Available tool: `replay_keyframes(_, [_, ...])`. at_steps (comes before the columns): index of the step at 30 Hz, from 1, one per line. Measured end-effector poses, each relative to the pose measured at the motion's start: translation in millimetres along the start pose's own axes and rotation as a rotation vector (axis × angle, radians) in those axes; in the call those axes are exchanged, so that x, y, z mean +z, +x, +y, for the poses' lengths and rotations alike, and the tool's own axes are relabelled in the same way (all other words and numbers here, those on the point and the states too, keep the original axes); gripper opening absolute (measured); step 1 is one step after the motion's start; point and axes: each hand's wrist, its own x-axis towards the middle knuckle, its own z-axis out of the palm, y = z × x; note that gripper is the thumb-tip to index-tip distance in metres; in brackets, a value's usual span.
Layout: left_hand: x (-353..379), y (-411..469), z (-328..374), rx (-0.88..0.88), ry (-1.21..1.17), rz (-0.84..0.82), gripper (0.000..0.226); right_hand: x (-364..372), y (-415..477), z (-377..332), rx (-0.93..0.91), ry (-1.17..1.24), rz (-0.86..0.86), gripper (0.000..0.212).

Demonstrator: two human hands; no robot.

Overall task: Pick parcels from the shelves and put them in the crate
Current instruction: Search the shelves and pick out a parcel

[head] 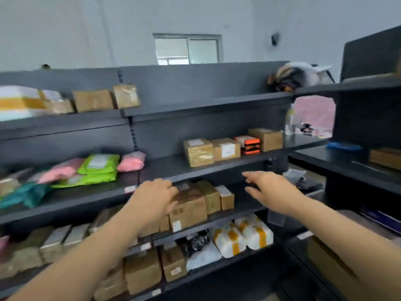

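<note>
**Operator:** Head view: where do my grips stand?

**Spotter:** Your left grip has its fingers curled over the top of the large cardboard parcel on the third shelf down. Your right grip is spread and empty, off to the parcel's right, touching nothing.

**Operator:** And the crate?

**Spotter:** Not in the picture.

**Operator:** What can go wrong?

**Spotter:** Dragged one-handed, that parcel may tip off the shelf lip, so bring your right grip to its far side first. The taped parcel stands against it, with the small parcel just beyond. A crooked pull could drag both along. The upper shelf sits low over them; lift too early and you will knock it.
</note>
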Motion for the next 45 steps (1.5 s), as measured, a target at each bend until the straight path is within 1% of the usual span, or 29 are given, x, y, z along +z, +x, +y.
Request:
replay_keyframes(5, [36, -57, -131, -0.190, 0.044, -0.001, 0.026, 35, 106, -110, -0.141, 0.007, 0.003, 0.050])
replay_keyframes(9, [68, -87, -215, -0.274, 0.063, 0.004, 0.028, 65, 173, -188, -0.181, 0.058, -0.016, 0.054])
replay_keyframes(11, [86, -97, -250, -0.289, 0.094, -0.002, 0.027, 80, 198, -217, -0.184, 0.060, -0.036, 0.056])
replay_keyframes(15, [123, -109, -301, -0.353, 0.036, -0.033, 0.032, 107, 240, -251, -0.170, 0.036, -0.076, 0.058])
replay_keyframes(21, [168, -104, -336, -0.424, 0.002, -0.005, 0.044, 138, 301, -275, -0.209, 0.006, -0.093, 0.062])
replay_keyframes(26, [198, -76, -349, -0.417, 0.025, 0.015, 0.053, 175, 350, -273, -0.268, 0.008, -0.118, 0.060])
replay_keyframes(30, [233, -43, -364, -0.427, 0.034, -0.031, 0.061, 205, 402, -259, -0.321, 0.049, -0.141, 0.064])
replay_keyframes(33, [263, -16, -378, -0.442, 0.024, -0.068, 0.063, 225, 447, -249, -0.349, 0.096, -0.136, 0.067])
replay_keyframes(37, [292, 13, -390, -0.431, 0.059, -0.110, 0.066, 254, 497, -246, -0.381, 0.132, -0.171, 0.077])
replay_keyframes(40, [308, 21, -398, -0.459, 0.076, -0.161, 0.068, 279, 524, -249, -0.410, 0.143, -0.165, 0.085])
replay_keyframes(41, [314, 21, -401, -0.482, 0.050, -0.200, 0.072, 288, 530, -251, -0.414, 0.138, -0.168, 0.088])
replay_keyframes(42, [317, 21, -404, -0.519, -0.016, -0.254, 0.083, 296, 534, -253, -0.418, 0.128, -0.174, 0.092])
replay_keyframes(44, [322, 21, -411, -0.577, -0.161, -0.349, 0.112, 310, 539, -256, -0.421, 0.109, -0.204, 0.097])
replay_keyframes(45, [324, 21, -413, -0.597, -0.217, -0.372, 0.122, 315, 540, -258, -0.420, 0.109, -0.218, 0.096])
